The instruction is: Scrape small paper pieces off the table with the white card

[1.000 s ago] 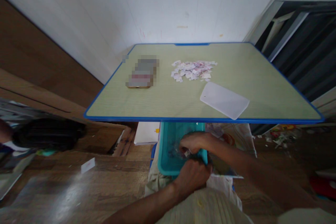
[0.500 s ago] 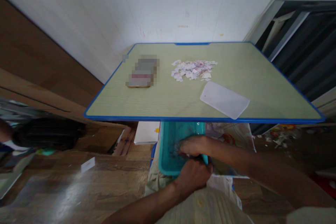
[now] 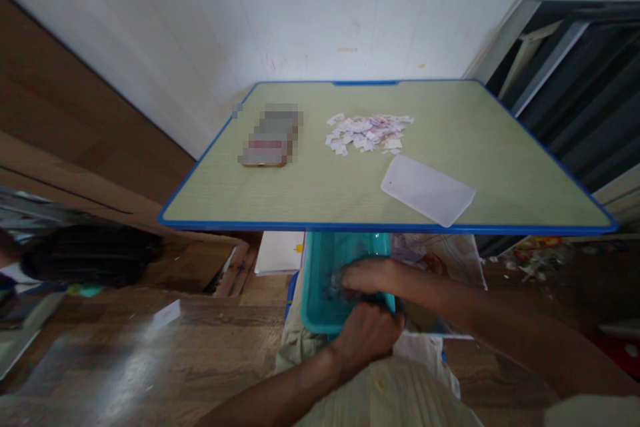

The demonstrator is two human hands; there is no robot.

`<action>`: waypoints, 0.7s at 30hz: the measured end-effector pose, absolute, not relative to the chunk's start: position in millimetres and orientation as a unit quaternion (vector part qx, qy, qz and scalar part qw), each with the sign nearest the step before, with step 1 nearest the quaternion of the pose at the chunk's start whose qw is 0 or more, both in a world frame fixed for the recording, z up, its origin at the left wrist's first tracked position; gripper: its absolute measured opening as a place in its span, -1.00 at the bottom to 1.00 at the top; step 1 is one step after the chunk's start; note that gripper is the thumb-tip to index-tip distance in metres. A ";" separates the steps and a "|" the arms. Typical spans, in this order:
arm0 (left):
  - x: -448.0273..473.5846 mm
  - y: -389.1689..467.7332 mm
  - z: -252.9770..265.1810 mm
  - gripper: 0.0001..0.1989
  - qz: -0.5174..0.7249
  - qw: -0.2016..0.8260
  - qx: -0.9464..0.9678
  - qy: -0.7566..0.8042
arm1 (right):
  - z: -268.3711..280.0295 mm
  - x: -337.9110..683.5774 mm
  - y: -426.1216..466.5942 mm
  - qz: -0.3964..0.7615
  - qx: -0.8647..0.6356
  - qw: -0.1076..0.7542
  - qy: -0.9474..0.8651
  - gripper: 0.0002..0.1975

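Observation:
Below the table's front edge, a teal plastic basin [image 3: 313, 307] rests at my lap. My left hand [image 3: 367, 332] is closed at its near right rim, the fingers curled at the edge. My right hand [image 3: 367, 277] reaches down inside, fingers bent together and fingertips partly hidden. Some small, clear or greyish bits [image 3: 333, 283] lie by those fingertips, too blurred to name. On the table above, a heap of small torn paper pieces [image 3: 367, 133] lies near the middle. A translucent white flat plastic piece [image 3: 427, 190] is closer to the front edge.
A phone-shaped object [image 3: 270, 137], pixelated, lies on the left of the blue-edged table [image 3: 525, 193]. White paper [image 3: 280, 253] sits beside the basin. A black bag [image 3: 93, 257] is at far left, with a paper slip [image 3: 167, 313] on the floor. Dark panels [image 3: 590, 80] lean at right.
My right hand has shifted slightly within the basin, and more of the small bits show by its fingertips. My left hand stays at the rim.

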State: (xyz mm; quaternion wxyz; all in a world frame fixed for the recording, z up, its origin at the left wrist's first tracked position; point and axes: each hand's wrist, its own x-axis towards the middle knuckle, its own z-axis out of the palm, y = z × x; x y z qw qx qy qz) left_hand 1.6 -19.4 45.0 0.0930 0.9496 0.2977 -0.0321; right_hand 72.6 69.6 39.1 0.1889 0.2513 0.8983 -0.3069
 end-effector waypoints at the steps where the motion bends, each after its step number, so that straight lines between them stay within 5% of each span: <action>1: 1.6 -19.2 46.1 -0.85 -0.035 0.096 0.949 0.298 | 38.9 72.6 70.6 -0.304 0.246 0.191 0.900 -0.83; 9: 0.2 -19.9 51.9 -0.88 -0.029 0.104 0.947 0.302 | 58.1 70.0 80.8 -0.299 0.257 0.233 0.889 -0.81; 21: 0.1 -20.3 47.9 -0.93 -0.026 0.105 0.946 0.304 | 95.4 82.8 86.3 -0.263 0.295 0.183 0.900 -0.85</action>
